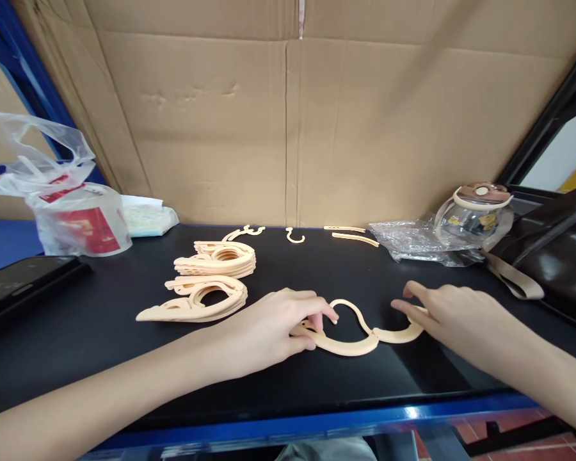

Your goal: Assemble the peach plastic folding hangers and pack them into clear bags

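Observation:
A beige plastic folding clothes hanger (pixel 348 347) lies on the black tabletop in front of me, its arms curved and partly unfolded. My left hand (pixel 283 323) is closed on its left part, with thumb and fingers pinching there. My right hand (pixel 448 314) grips the end of the hanger's right arm between thumb and fingers. Part of each gripped end is hidden by the fingers. Left of my left hand sit two stacks of folded hangers, a nearer stack (pixel 206 312) and a farther stack (pixel 221 267).
At the back lie a loose hook (pixel 296 237), some hook pieces (pixel 242 233) and two thin strips (pixel 355 239). Clear plastic wrap (pixel 413 242), a clear bottle (pixel 475 214) and a dark bag (pixel 552 250) stand right. A bagged cup (pixel 84 221), tissue pack (pixel 148 216) and phone (pixel 26 282) are left.

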The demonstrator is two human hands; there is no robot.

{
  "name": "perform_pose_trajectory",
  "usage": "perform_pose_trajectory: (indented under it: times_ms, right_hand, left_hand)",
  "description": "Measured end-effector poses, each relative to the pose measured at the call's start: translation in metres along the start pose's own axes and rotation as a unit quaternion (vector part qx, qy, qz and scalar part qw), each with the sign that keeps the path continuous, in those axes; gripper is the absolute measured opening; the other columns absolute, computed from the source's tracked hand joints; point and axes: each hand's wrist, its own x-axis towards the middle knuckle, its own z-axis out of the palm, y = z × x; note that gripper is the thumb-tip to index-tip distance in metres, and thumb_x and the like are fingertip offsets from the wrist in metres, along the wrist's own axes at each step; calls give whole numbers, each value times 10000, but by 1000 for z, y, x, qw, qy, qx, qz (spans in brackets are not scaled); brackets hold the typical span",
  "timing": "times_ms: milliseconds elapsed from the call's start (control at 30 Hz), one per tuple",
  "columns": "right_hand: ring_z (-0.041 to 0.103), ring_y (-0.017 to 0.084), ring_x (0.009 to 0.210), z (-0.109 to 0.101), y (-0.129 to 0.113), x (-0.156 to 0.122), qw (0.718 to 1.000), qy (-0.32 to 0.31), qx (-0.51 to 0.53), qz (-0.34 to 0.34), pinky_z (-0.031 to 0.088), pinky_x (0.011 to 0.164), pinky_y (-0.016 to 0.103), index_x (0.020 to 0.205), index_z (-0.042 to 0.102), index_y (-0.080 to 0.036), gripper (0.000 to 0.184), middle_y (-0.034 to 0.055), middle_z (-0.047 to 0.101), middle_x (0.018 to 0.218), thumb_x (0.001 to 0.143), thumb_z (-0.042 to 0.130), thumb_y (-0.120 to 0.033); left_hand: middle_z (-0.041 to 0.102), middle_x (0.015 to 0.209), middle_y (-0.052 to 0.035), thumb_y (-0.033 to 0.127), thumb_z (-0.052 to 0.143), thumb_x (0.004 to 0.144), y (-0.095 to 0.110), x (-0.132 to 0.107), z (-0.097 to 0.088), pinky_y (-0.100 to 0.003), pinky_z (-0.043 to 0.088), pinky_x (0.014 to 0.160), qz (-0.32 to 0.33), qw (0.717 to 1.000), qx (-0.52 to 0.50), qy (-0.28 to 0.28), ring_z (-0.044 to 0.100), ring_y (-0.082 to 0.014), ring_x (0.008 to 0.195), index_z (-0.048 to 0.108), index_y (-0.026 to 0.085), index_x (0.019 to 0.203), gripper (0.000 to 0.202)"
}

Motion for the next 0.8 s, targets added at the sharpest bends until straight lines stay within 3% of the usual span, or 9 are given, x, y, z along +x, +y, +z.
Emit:
perform_pose_trajectory:
  times_ms: [133,233,367,500,600,800]
  right_hand:
    - [637,221,842,-14,-24,4,988,-63,116,-78,468,630,306,1089,582,-208,313,79,637,971,954,390,-415]
    - [600,190,963,-26,-39,15,953,-112,243,-143,479,805,311,1268,471,-267,385,43,612,1081,938,432,-463]
    - [571,216,1039,-27,-42,26,935,-122,288,-165,465,864,347,1369,378,-302,584,37,594,1186,854,567,-503]
    - [560,216,1095,-27,-34,42,915,-153,330,-171,454,903,348,1324,437,-287,555,34,581,1254,839,579,-516]
    - [586,194,1064,-29,-28,65,908,-141,355,-173,462,880,318,1231,531,-249,442,31,622,1204,878,516,-514]
    - [638,183,881,-5,-17,104,947,-28,284,-150,473,778,314,1056,624,-193,317,40,693,976,907,492,-440]
  left_hand:
    - [599,938,27,82,640,788,-1,6,1,-225,448,802,26,999,-21,-6,591,-120,883,603,242,1088,342]
    - [574,1077,16,108,690,753,-1,9,-2,-247,443,820,9,1000,-1,8,567,-152,994,573,289,1153,455]
    - [513,1254,-13,265,747,713,-1,8,-7,-303,451,849,-39,998,42,14,556,-210,1076,423,335,1342,711]
    - [414,1421,-76,491,713,708,-3,9,-7,-370,431,910,-80,993,91,7,454,-308,1245,305,284,1437,860]
    - [518,1310,-90,611,653,712,1,15,-2,-361,456,840,-84,989,118,2,523,-307,1160,356,236,1410,846]
    - [605,1099,-65,497,665,762,17,26,4,-313,466,777,-44,983,178,-15,579,-258,1027,543,205,1261,591]
